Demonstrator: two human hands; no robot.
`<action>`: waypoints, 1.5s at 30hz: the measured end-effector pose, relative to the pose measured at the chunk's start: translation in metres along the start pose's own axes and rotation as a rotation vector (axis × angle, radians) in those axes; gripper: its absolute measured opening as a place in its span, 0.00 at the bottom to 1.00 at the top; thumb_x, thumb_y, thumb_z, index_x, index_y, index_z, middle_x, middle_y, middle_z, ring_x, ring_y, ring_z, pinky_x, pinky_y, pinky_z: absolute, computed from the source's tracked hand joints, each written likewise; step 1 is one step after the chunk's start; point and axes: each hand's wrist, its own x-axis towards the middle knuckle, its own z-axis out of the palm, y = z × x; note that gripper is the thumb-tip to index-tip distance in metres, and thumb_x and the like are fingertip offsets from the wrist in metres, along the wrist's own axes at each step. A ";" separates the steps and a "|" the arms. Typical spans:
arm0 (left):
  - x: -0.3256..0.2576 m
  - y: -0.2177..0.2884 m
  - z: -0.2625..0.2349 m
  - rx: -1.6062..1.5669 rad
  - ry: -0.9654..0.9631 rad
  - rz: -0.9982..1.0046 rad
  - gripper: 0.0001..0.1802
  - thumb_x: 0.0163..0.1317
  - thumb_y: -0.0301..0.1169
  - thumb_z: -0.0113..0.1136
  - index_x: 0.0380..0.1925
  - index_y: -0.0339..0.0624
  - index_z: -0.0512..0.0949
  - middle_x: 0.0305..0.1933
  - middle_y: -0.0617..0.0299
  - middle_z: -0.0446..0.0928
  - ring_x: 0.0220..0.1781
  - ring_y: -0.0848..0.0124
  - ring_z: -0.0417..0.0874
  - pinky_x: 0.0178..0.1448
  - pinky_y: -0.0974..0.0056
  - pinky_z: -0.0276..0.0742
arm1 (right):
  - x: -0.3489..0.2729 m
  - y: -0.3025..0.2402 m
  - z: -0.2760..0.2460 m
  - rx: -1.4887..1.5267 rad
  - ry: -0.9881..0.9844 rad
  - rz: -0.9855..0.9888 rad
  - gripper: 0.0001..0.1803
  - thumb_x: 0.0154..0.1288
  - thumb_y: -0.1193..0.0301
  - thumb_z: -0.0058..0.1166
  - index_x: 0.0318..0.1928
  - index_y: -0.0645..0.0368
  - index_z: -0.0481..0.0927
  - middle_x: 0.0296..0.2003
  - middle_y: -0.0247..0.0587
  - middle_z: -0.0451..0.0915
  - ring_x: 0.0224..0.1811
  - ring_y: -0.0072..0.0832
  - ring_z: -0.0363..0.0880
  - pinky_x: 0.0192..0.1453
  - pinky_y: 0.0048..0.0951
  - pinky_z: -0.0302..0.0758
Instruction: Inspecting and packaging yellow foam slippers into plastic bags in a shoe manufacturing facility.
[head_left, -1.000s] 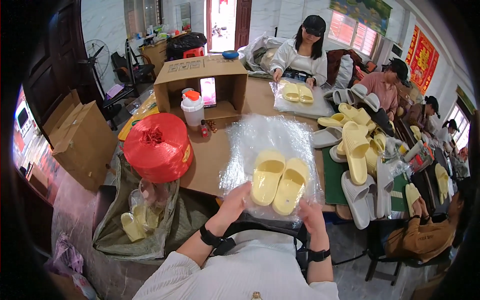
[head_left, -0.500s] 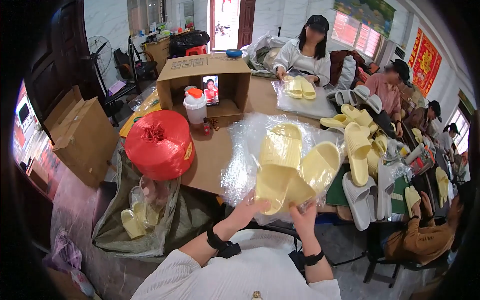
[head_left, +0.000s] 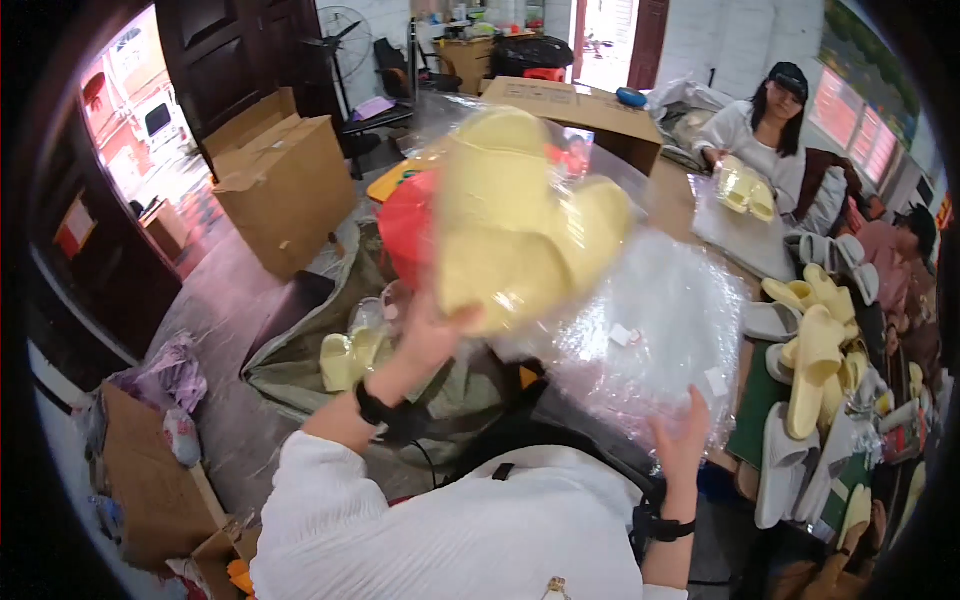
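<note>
Behind the counter [head_left: 672,205], clamping slippers [head_left: 500,200] in left hand [head_left: 430,335], probably light, soft, slippery, calling for firm heel grips; holding right hand [head_left: 682,435] apart, empty.

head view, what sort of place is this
Probably a small packing workshop: loose slippers are heaped on the right, clear plastic bags lie in a stack, and the left hand holds up yellow slippers in clear plastic.

Cardboard box [head_left: 285,205] on floor [head_left: 225,310], near dark door [head_left: 240,60]; fan [head_left: 330,42] beyond.
</note>
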 end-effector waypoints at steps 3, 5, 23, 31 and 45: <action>0.014 0.018 -0.098 0.251 0.327 0.065 0.25 0.65 0.24 0.65 0.61 0.34 0.72 0.55 0.56 0.82 0.55 0.69 0.81 0.61 0.62 0.77 | 0.001 0.047 0.005 -0.257 -0.023 -0.089 0.45 0.52 0.64 0.74 0.68 0.66 0.67 0.67 0.59 0.68 0.69 0.53 0.66 0.74 0.47 0.63; 0.011 0.028 -0.156 0.589 0.449 0.175 0.26 0.63 0.26 0.67 0.61 0.34 0.73 0.53 0.54 0.83 0.53 0.65 0.83 0.60 0.61 0.78 | -0.001 0.046 0.010 -0.249 -0.030 -0.095 0.42 0.54 0.64 0.73 0.67 0.67 0.69 0.67 0.59 0.68 0.70 0.55 0.65 0.74 0.47 0.63; -0.039 -0.114 -0.260 0.530 -0.617 -0.987 0.22 0.54 0.36 0.73 0.48 0.41 0.83 0.38 0.62 0.85 0.35 0.70 0.82 0.39 0.63 0.79 | 0.000 0.043 0.013 -0.267 -0.015 -0.162 0.40 0.52 0.67 0.72 0.66 0.64 0.71 0.67 0.55 0.68 0.71 0.52 0.65 0.75 0.45 0.62; -0.032 -0.193 -0.219 1.231 -1.136 -0.870 0.32 0.45 0.33 0.76 0.52 0.34 0.78 0.44 0.47 0.85 0.44 0.55 0.86 0.45 0.51 0.79 | -0.001 0.046 0.016 -0.269 0.022 -0.185 0.40 0.51 0.65 0.74 0.64 0.65 0.72 0.66 0.56 0.70 0.68 0.54 0.67 0.72 0.48 0.65; -0.028 -0.184 -0.189 1.420 -0.806 -0.765 0.47 0.45 0.43 0.78 0.65 0.38 0.71 0.59 0.39 0.79 0.61 0.45 0.81 0.61 0.49 0.78 | -0.008 0.051 0.014 -0.286 0.044 -0.163 0.39 0.53 0.58 0.73 0.62 0.66 0.73 0.65 0.59 0.69 0.68 0.56 0.66 0.72 0.50 0.64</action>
